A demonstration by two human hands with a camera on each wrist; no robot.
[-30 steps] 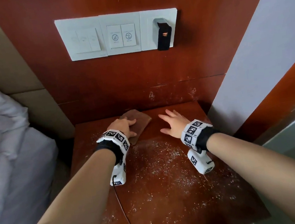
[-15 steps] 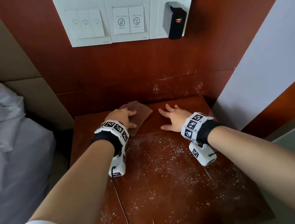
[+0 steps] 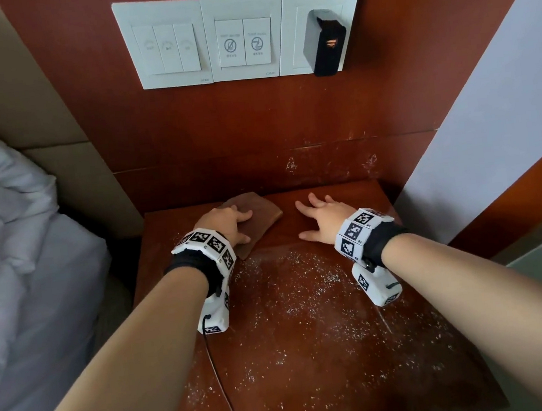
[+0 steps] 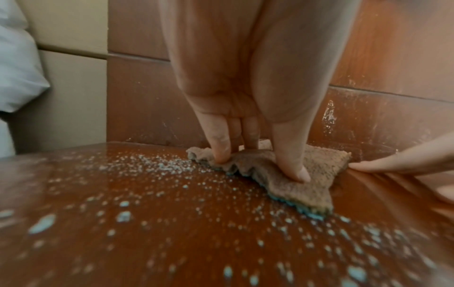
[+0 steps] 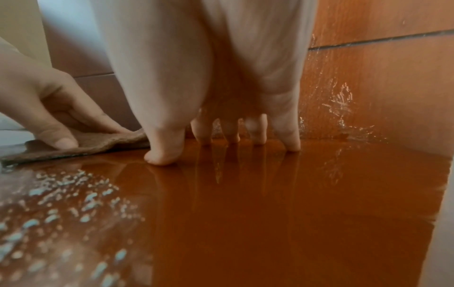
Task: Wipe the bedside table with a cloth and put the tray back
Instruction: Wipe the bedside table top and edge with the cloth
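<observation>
A brown cloth [image 3: 258, 210] lies at the back left of the reddish wooden bedside table [image 3: 314, 362]. My left hand [image 3: 236, 226] presses down on it with straight fingers and thumb; in the left wrist view the cloth [image 4: 317, 174] wrinkles between them. My right hand [image 3: 314, 215] rests beside the cloth on the bare wood, fingers spread, fingertips [image 5: 292, 145] touching the top. White crumbs [image 3: 290, 270] are scattered over the middle and front of the table. No tray is in view.
The wooden back panel [image 3: 292, 169] rises just behind both hands. Above it hang a white switch plate [image 3: 237, 36] and a black plug-in adapter [image 3: 325, 42]. A bed with white linen [image 3: 6, 235] flanks the left, a pale wall [image 3: 494, 105] the right. A thin cable [image 3: 222, 380] trails from my left wrist.
Both hands and the cloth keep nearly the same places at the back of the table. The head view has drawn closer to the wall.
</observation>
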